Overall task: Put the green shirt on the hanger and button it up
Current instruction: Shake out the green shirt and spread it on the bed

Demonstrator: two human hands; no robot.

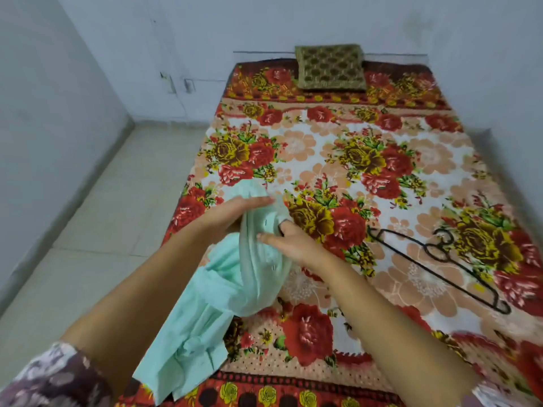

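Both hands are on the green shirt [235, 289], which hangs bunched and twisted between them above the near left part of the bed [426, 177], its lower end falling over the bed's edge toward me. With my right hand [291, 239] I grip the cloth, the fingers curled into a fold; my left hand [232, 212] lies with rather straight fingers along the upper part, and whether its thumb pinches underneath I cannot tell. The hanger [440, 265] lies flat on the bed to my right, well apart from the shirt, with nothing on it yet. I judge that the step now is to open the shirt and find the collar. To do it well I should not pull on the twisted bundle; better to shake it loose, take it by the two shoulders, and let the sleeves fall free. Then one hand can keep the collar while the other fetches the hanger, so that the front and its buttons face me
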